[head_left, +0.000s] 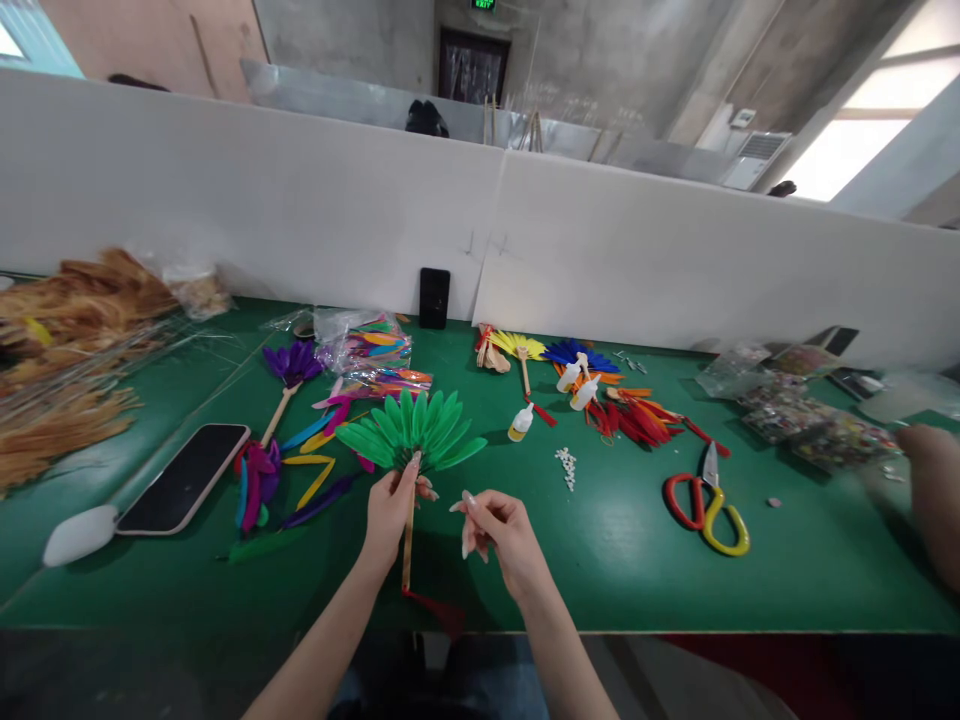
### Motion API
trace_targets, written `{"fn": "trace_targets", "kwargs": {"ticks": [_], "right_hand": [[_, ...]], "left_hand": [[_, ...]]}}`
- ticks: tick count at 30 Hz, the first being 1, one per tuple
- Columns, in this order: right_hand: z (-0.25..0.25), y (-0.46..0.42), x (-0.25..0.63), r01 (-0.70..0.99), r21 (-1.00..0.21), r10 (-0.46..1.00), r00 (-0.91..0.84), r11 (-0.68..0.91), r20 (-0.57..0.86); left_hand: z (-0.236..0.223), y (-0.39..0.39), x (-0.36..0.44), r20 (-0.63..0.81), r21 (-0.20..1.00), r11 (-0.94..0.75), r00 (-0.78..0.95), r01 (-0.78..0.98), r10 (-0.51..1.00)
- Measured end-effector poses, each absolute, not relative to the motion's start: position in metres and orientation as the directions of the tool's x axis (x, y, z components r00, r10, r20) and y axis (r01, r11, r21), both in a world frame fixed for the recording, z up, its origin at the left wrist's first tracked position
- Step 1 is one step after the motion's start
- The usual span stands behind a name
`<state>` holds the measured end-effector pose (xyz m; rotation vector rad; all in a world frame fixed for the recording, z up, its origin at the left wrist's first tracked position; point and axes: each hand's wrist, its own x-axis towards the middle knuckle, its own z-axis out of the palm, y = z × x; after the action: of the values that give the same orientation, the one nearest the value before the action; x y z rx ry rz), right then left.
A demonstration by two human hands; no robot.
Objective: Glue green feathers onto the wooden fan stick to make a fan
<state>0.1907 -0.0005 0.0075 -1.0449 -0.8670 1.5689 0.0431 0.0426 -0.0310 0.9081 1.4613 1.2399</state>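
Your left hand point(388, 503) clamps the green feather fan point(412, 432) below its plumes. Your right hand point(501, 532), curled, stands apart beside it; its grip cannot be determined.

Thin wooden handle point(407, 550) of green feather fan point(414, 425) is partly hidden by left hand point(391, 502). Far right of fan: co-worker's bare arm point(934, 500), blurred, cut off. Far left: tan stringy bundle point(97, 300), cut off.

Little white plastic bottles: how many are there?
3: one white plastic bottle right of the green feather fan; another bottle and a third close together farther back, by the blue feathers.
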Motion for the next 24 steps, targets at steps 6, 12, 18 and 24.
{"fn": "trace_targets", "kwargs": {"ticks": [6, 12, 18, 24], "right_hand": [[0.011, -0.003, 0.192, -0.280, -0.942, 0.983, -0.062, -0.184, -0.173], [0.010, -0.004, 0.195, -0.357, -0.906, 0.972, -0.137, -0.228, -0.190], [0.012, -0.005, 0.199, -0.419, -0.854, 0.949, -0.199, -0.308, -0.244], [0.009, -0.010, 0.204, -0.345, -0.900, 0.962, -0.161, -0.266, -0.222]], "left_hand": [[-0.035, 0.043, 0.043, -0.190, 0.981, 0.193, -0.240, -0.010, 0.952], [-0.032, 0.043, 0.044, -0.179, 0.982, 0.188, -0.244, 0.012, 0.953], [-0.025, 0.046, 0.047, -0.210, 0.970, 0.227, -0.178, 0.083, 0.961], [-0.028, 0.057, 0.050, -0.243, 0.948, 0.252, -0.073, 0.192, 0.967]]}}
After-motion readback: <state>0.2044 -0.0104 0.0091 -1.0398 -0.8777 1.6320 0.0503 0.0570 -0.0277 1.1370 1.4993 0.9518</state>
